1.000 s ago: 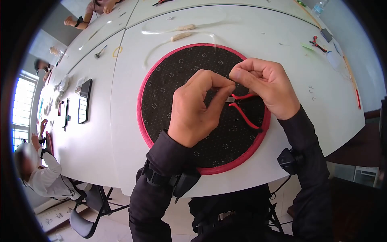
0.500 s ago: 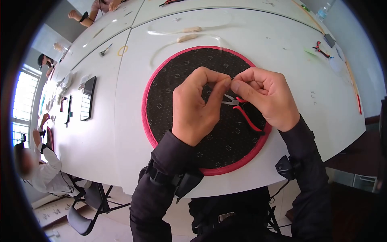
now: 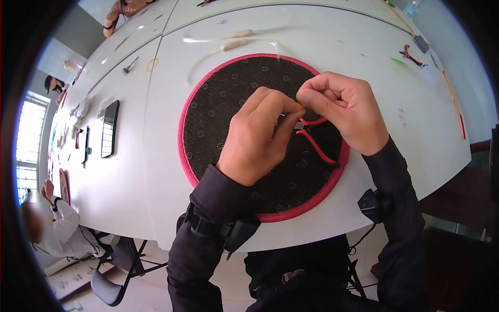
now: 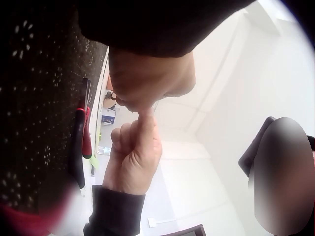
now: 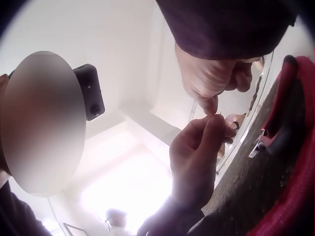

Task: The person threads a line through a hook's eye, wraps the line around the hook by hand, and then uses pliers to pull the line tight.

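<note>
Over the round dark mat (image 3: 208, 88) with a red rim, both hands meet fingertip to fingertip. The left hand (image 3: 262, 135) pinches with thumb and forefinger; the right hand (image 3: 345, 112) does the same beside it, its other fingers curled. A tiny thin piece (image 5: 212, 115) shows faintly where the fingertips meet in the right wrist view; its shape is mostly hidden. Red-handled pliers (image 3: 317, 148) lie on the mat just below the fingertips, their nose partly behind the left hand. The left wrist view shows the pliers (image 4: 84, 132) beside the hands.
Two thin clear loops with beige grips (image 3: 234, 45) lie beyond the mat. A phone (image 3: 109, 129) and a yellow ring (image 3: 152, 65) are on the left; other pliers (image 3: 410, 55) and a long stick (image 3: 453, 96) on the right. Other people sit at the left and far sides.
The left hand has turned a little and its thumb and forefinger lie closer together. It covers more of the pliers' nose than half a second ago. The head view has shifted slightly.
</note>
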The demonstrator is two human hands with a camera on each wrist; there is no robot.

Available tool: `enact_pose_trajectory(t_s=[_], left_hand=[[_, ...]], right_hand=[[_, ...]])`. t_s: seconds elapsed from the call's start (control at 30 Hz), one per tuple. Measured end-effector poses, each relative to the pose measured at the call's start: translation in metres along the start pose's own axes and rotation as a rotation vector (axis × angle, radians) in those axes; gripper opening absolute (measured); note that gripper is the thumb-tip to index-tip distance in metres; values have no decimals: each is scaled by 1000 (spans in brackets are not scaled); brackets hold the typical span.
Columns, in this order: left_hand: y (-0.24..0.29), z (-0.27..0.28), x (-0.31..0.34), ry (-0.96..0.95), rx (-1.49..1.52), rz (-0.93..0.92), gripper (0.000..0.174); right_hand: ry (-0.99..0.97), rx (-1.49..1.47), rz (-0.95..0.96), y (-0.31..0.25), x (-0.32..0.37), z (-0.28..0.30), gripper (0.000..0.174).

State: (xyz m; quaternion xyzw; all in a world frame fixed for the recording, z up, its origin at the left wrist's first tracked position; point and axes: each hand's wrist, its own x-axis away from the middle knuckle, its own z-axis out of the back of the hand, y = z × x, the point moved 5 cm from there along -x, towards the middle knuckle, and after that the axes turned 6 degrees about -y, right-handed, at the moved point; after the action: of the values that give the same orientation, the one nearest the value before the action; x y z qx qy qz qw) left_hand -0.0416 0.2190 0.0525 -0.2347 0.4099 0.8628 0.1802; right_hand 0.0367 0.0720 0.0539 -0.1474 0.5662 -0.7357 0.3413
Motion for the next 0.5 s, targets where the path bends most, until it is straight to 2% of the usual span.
enact_pose_trajectory(t_s=[0.2, 0.5], left_hand=[[12, 0, -2, 68, -2, -137, 21], [17, 3, -2, 64, -54, -139, 18]], right_hand=[[-72, -204, -53, 0, 0, 0, 24], [-128, -328, -133, -1, 1, -1, 25]])
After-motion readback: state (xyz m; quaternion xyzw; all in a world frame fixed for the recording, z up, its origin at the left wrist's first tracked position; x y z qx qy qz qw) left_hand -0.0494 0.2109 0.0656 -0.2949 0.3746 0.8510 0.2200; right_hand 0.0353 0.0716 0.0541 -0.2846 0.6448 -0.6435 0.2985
